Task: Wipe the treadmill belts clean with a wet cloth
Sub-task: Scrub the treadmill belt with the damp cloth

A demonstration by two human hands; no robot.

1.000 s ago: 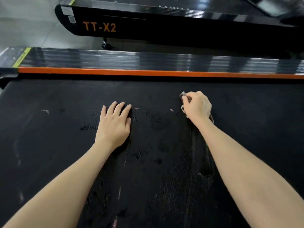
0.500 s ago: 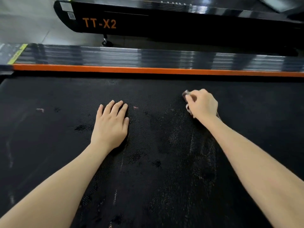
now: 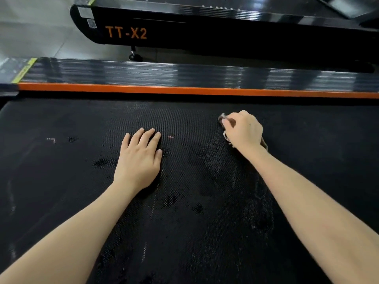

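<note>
Fingers (image 3: 230, 123) of the right hand (image 3: 244, 131) curled tight round a small wadded cloth (image 3: 222, 116), only a scrap showing past the knuckles and another edge by the wrist.

Risks from here, as a judgement:
- Could scrape bare knuckles or fingertips on the textured belt (image 3: 61, 177), with so little cloth under the hand.
- Could smear grime instead of lifting it, and leave stripes, given so narrow a wad.
- Could miss the pink fleck (image 3: 170, 137) just beyond the left hand (image 3: 139, 158), the dark blotches (image 3: 101, 162) beside that hand and the pale mark (image 3: 51, 139) far to the left, all well apart from the cloth.
- Could drag the belt along under a hard push, with weight apparently leaned forward on both arms.
- Could slip at the left palm on any wet patch.
- Could snag the cloth on the orange strip (image 3: 184, 91) if pushed much further out.

Pose:
- Right arm stretched long across the belt, wrist low, hand knuckles-up. Presses the wad onto the belt toward the far edge, short of the orange strip.
- Left arm out alongside, palm flat on the belt, fingers (image 3: 147, 136) straight and close together. Holds nothing, seems to brace.
- Hands well apart.

Second treadmill (image 3: 225, 37), marked TT-X2, beyond the ribbed side rail (image 3: 143, 72), out of reach of either hand.
</note>
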